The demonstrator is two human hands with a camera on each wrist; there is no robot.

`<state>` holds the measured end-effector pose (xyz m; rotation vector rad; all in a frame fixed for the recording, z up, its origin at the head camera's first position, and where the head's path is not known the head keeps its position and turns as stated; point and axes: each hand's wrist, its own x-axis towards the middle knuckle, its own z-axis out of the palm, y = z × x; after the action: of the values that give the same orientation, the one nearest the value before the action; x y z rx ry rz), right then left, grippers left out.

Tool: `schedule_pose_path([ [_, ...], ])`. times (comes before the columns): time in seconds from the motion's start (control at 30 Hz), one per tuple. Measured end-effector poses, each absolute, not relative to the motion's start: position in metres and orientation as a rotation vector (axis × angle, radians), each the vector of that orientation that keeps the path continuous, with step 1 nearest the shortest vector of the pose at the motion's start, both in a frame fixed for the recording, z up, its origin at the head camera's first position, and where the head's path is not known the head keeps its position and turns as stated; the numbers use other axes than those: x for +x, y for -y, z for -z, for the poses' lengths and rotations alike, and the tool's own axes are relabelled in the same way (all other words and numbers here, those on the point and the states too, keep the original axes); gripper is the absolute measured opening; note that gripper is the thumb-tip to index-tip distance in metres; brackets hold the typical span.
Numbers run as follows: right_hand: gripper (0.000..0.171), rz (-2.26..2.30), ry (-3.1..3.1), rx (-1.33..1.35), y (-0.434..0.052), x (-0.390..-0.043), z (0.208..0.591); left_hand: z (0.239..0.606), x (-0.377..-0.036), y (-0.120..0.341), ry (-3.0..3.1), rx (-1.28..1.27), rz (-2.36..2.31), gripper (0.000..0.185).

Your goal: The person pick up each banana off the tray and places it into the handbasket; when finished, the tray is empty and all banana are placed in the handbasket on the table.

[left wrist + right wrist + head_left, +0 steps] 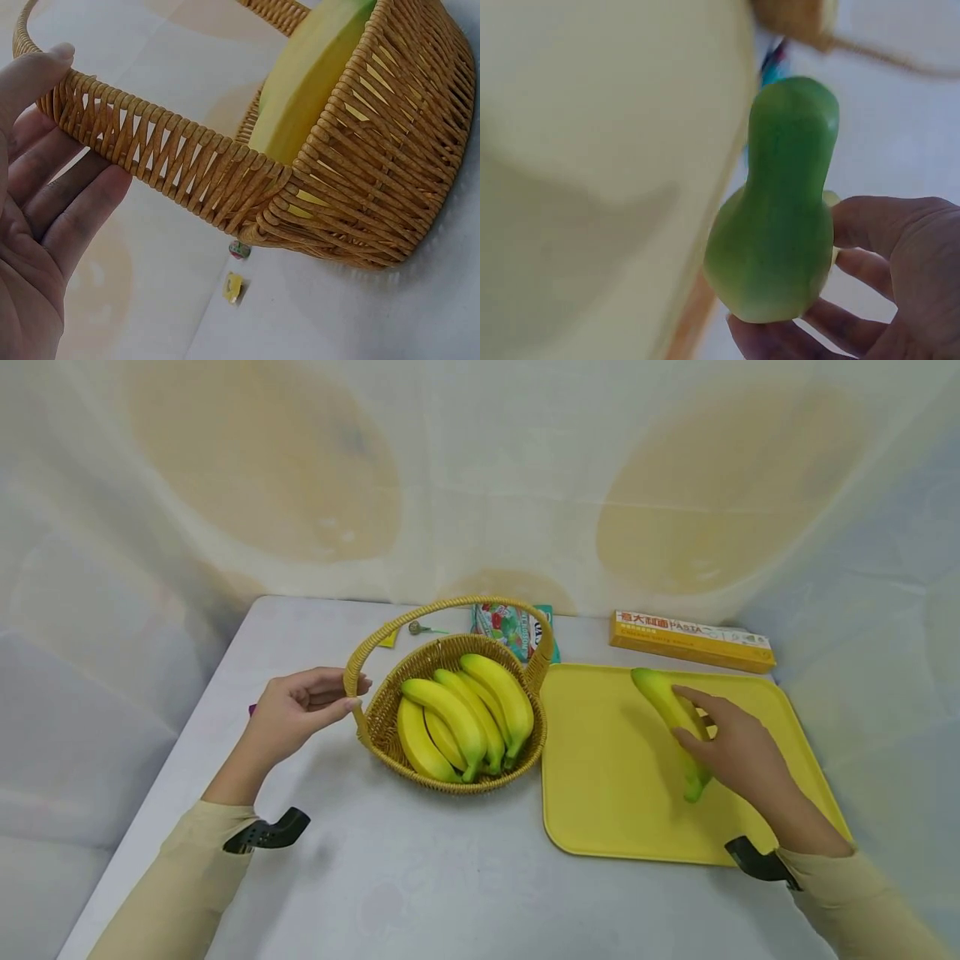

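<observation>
A wicker basket with a tall arched handle stands left of the yellow tray. Several yellow bananas with green tips lie inside it. My left hand grips the left side of the handle; in the left wrist view the thumb lies on one side of the woven band and the fingers on the other. Over the tray, my right hand holds a single banana between thumb and fingers. Its green stem end faces the camera in the right wrist view.
Behind the tray lies a pasta box. A green and teal packet sits behind the basket, with a small yellow packet and a small stemmed item nearby. Pale fabric walls enclose the table's back and sides.
</observation>
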<state>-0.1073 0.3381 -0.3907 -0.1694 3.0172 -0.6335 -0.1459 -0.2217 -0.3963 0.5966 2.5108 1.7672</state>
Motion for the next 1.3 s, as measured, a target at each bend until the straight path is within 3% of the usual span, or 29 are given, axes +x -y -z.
schedule_pose_path([
  [0.23,0.060,0.640,-2.951,-0.407,-0.273,-0.107,0.368,0.397,-0.146,0.223,-2.497,0.588,-1.784,0.030],
  [0.63,0.056,0.627,-2.880,-0.852,-0.163,-0.127,0.365,0.399,-0.145,0.224,-2.489,0.593,-1.792,0.030],
  [1.03,0.052,0.436,-2.745,-0.952,-0.075,-0.159,0.379,0.397,-0.144,0.223,-2.497,0.543,-1.774,0.030],
  [1.3,0.050,0.322,-2.815,-0.962,-0.044,-0.164,0.386,0.396,-0.145,0.222,-2.496,0.545,-1.767,0.030],
])
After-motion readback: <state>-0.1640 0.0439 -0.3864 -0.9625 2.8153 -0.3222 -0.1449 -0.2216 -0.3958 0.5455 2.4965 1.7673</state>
